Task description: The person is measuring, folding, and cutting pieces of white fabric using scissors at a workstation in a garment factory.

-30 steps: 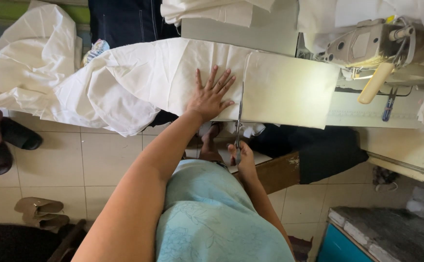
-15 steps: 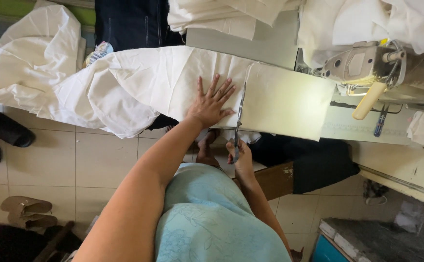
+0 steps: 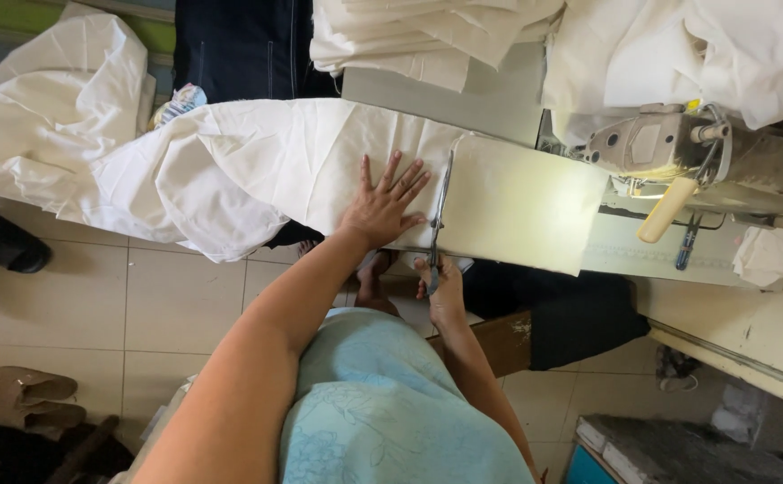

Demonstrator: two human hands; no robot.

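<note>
Head view, left hand (image 3: 384, 208) flat on white cloth (image 3: 275, 170), right hand (image 3: 441, 285) gripping scissors (image 3: 438, 220)

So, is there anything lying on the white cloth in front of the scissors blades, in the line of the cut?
Nothing visible does. The right hand holds the scissors, and the white cloth ahead of the blades is bare. The left hand lies flat on the cloth just left of the blades, beside the line, not across it.

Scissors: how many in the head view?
1. The scissors are held in the right hand, blades across the white fabric beside the flat left hand. More could be hidden under the fabric piles.
</note>
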